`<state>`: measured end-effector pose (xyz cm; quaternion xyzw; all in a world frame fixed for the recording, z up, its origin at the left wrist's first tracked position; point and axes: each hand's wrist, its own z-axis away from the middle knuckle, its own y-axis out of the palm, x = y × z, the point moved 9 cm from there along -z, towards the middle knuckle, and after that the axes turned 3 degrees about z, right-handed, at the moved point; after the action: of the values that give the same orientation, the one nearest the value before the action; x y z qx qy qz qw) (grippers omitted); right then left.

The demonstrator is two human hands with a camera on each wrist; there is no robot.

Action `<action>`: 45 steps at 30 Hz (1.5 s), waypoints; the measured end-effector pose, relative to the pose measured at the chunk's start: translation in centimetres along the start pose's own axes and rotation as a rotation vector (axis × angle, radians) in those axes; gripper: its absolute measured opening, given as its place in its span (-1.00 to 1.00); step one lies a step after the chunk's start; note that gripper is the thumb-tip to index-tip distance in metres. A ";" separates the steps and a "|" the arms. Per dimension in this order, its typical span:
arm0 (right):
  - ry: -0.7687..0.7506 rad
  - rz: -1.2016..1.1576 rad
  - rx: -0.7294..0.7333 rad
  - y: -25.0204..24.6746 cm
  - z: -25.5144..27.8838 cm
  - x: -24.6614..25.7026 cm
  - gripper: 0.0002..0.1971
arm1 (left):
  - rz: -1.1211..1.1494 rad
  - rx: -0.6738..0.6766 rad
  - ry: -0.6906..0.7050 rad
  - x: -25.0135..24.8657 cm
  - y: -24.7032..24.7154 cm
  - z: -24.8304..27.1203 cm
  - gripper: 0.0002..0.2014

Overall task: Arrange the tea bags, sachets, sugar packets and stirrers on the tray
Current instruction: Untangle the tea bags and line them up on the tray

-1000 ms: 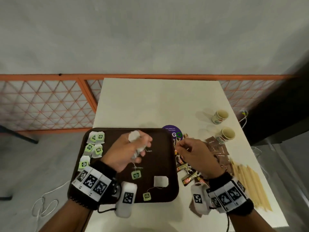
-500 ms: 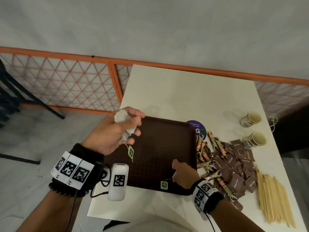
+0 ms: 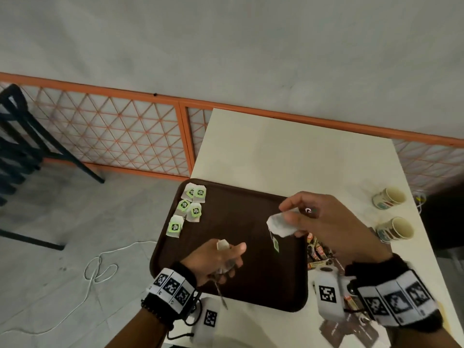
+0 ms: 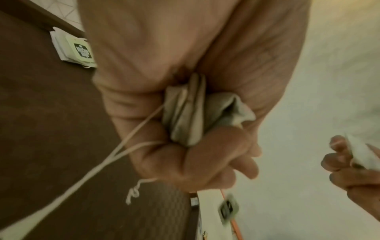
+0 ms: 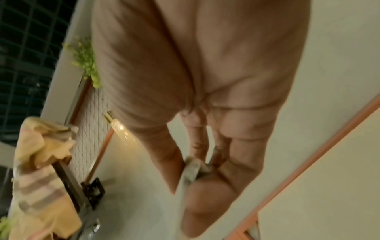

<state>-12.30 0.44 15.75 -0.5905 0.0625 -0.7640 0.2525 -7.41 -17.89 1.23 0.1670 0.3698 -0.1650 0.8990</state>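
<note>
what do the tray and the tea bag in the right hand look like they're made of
Tray: probably moulded plastic, dark brown and matt, with a raised rounded rim. Tea bag held by the right hand: thin white filter paper, creased, with a green paper tag hanging from it.

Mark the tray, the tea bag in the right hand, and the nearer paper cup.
tray (image 3: 253,285), head view, bare floor.
tea bag (image 3: 280,226), head view, white pouch.
paper cup (image 3: 395,229), head view, rim.

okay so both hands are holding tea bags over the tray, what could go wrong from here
1. The left hand bunches several tea bags whose strings dangle crossed; they may tangle or come down together.
2. The right hand pinches one tea bag with its tag hanging; it could snag on the tray.
</note>
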 end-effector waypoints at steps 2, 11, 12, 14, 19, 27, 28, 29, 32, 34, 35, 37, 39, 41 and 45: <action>-0.007 -0.060 -0.060 -0.8 -0.5 0.5 -0.94 | 0.049 -0.017 0.089 -1.0 -0.3 0.2 -0.59; 0.079 -0.502 -0.197 2.9 -1.6 -2.8 -0.90 | 0.329 -0.101 0.370 -10.6 1.6 1.8 -0.76; 0.076 -0.527 -0.166 3.3 -1.4 -2.9 -0.86 | 0.284 -0.122 0.377 -11.1 1.5 1.9 -0.81; 0.055 -0.464 -0.154 2.7 -0.8 -2.8 -0.85 | 0.167 -0.146 0.375 -12.0 0.9 2.5 -0.85; -0.212 0.136 0.102 3.6 -1.1 0.5 -0.56 | -0.167 0.113 0.294 -14.4 1.7 5.4 -0.75; -0.314 0.019 0.309 5.4 -0.5 1.8 -0.80 | -0.137 0.209 0.260 -15.2 -0.7 9.5 -0.68; -0.315 0.026 0.321 5.2 -0.3 1.7 -0.81 | -0.113 0.221 0.261 -14.9 -1.1 9.8 -0.68; -0.323 0.037 0.333 5.1 -0.1 1.6 -0.81 | -0.095 0.244 0.266 -14.5 -1.3 10.1 -0.67; -0.329 0.085 0.352 5.2 0.0 0.8 -0.81 | -0.017 0.295 0.287 -13.2 -2.2 10.4 -0.50; -0.246 0.053 0.368 5.3 -0.1 -0.5 -0.81 | 0.040 0.286 0.282 -12.1 -3.2 10.3 -0.42; -0.206 0.025 0.377 5.5 -0.1 -1.1 -0.80 | 0.048 0.274 0.281 -11.6 -3.7 10.3 -0.46; -0.148 -0.033 0.391 6.0 -0.1 -2.2 -0.79 | -0.015 0.207 0.269 -10.6 -4.3 9.9 -0.61; -0.082 -0.067 0.394 7.1 0.1 -3.0 -0.77 | -0.165 0.082 0.249 -8.9 -5.0 9.2 -0.72; -0.011 -0.075 0.382 8.8 0.1 -3.5 -0.72 | -0.289 -0.068 0.228 -6.8 -5.7 8.2 -0.84; 0.082 -0.202 0.253 12.7 -1.2 -3.3 -0.83 | -0.309 -0.258 0.213 -3.1 -7.2 5.9 -0.82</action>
<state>-8.89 -9.26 7.54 -0.5256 -0.0834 -0.8107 0.2440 -8.92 -26.21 6.14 0.0086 0.5017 -0.2338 0.8328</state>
